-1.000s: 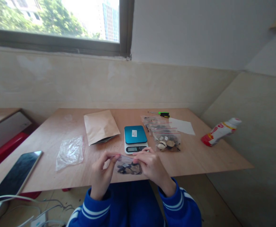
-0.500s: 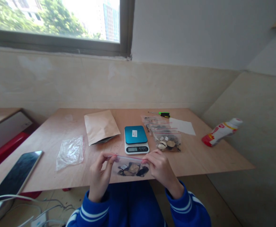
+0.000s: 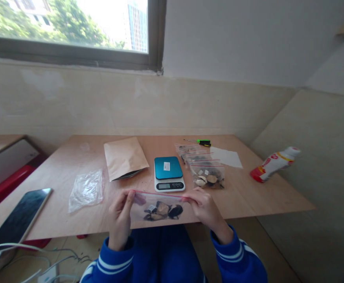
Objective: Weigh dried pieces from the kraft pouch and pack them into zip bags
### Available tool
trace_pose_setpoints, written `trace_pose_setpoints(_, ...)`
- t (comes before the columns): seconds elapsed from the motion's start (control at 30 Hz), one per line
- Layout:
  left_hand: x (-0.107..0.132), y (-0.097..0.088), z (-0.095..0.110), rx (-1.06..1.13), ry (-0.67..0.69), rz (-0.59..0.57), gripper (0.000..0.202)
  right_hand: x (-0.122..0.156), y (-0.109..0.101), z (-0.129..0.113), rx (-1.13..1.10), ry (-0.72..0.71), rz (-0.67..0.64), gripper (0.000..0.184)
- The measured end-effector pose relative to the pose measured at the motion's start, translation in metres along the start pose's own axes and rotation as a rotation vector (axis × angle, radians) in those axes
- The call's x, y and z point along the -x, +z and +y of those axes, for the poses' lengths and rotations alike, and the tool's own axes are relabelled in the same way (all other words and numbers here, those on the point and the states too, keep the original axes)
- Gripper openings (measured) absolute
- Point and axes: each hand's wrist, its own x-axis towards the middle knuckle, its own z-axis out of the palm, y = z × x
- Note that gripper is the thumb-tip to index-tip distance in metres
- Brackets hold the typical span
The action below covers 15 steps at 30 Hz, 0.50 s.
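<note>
Stretched between my hands at the table's front edge is a clear zip-lock bag point(image 3: 162, 211) with a red seal line, holding dark and brown dried pieces and a small white packet. My left hand point(image 3: 121, 218) pinches its upper left corner. The upper right part of the seal is pinched by my right hand point(image 3: 205, 206). Just behind the bag stands a kitchen scale point(image 3: 168, 173) with a blue plate and a small display; only a label shows on its plate. Several similar filled zip-lock bags point(image 3: 208, 176) lie in a row to the right of the scale.
A brown paper pouch point(image 3: 126, 157) and a crumpled clear plastic bag point(image 3: 86, 189) lie left of the scale. Further left is a phone point(image 3: 21, 216) near white cables point(image 3: 15, 247). At right are a screwdriver point(image 3: 204, 142), white paper point(image 3: 226, 157) and a tilted red-and-white bottle point(image 3: 273, 165).
My hands have moved apart along the seal, the left one outward to the left and the right one slightly right. The bag's top edge is now stretched wider and straighter.
</note>
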Motion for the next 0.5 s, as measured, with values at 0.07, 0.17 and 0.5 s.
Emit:
trace_pose_setpoints(0.07,0.0,0.004,-0.003,0.092,-0.045,0.048,0.029,-0.001,0.001,-0.002,-0.095,0.062,-0.014,0.021)
trace_pose_setpoints(0.17,0.002,0.016,-0.007,0.343,-0.149,0.19,0.031,-0.001,0.011,-0.008,-0.353,0.179,-0.094,0.03)
trace_pose_setpoints(0.5,-0.019,0.021,-0.029,0.049,-0.23,-0.131,0.05,-0.01,-0.011,0.042,-0.565,0.638,0.279,0.044)
